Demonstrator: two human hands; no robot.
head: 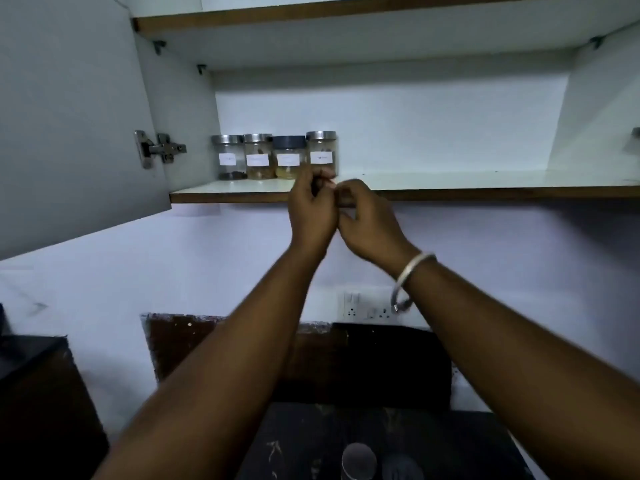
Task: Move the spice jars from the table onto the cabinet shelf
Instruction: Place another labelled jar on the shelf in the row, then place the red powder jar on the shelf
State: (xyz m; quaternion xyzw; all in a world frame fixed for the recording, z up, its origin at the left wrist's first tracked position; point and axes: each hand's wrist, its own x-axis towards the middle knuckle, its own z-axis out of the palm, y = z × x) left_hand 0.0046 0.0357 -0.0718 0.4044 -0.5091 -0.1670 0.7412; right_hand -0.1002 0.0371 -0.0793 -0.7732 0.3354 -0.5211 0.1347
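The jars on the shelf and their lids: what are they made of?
The jars look like clear glass or plastic, undecidable here; contents show through. The silver lids seem brushed metal, given their sheen. The dark lid is matte, probably plastic.

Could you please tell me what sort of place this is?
Probably a home kitchen: labelled spice jars on a wall cabinet shelf, a wall socket below, a dark worktop beneath.
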